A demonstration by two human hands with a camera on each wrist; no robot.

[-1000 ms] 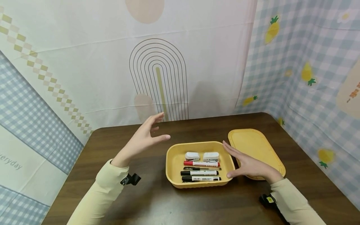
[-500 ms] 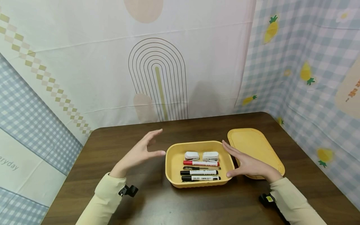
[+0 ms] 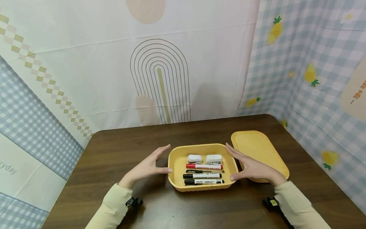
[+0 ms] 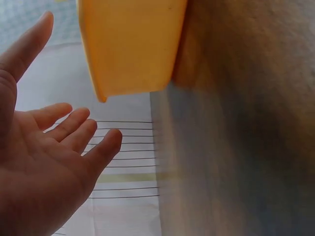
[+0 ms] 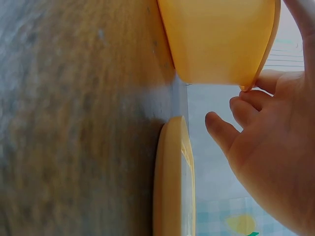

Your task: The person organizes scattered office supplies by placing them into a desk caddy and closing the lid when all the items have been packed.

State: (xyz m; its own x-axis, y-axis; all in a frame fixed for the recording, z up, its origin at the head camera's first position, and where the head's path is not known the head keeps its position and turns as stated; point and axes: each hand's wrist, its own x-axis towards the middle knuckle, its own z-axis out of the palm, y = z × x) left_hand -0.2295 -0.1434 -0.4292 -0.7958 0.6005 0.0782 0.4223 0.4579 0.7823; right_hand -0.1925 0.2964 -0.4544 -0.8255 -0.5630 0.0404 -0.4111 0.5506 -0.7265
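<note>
A yellow rectangular box (image 3: 175, 167) stands on the table. Inside lie two small white rounded items (image 3: 195, 158), a red-capped marker (image 3: 204, 166), a slim black pen (image 3: 200, 171) and two black-capped markers (image 3: 203, 176). My left hand (image 3: 148, 167) is at the box's left side, thumb at the rim and fingers spread apart from the thumb. In the left wrist view its palm faces the box wall (image 4: 130, 49). My right hand (image 3: 251, 168) spans the box's right end, fingers at the far corner, thumb at the near one. The right wrist view has its fingertips touching the rim.
A yellow lid (image 3: 257, 149) lies flat on the brown wooden table (image 3: 128, 136), right of the box and partly behind the right hand. A patterned cloth (image 3: 217, 63) hangs behind the table, with blue checked cloth at both sides.
My left hand has come down and toward the near side, from above the table left of the box to the box's left rim. The right hand and box stay in place.
</note>
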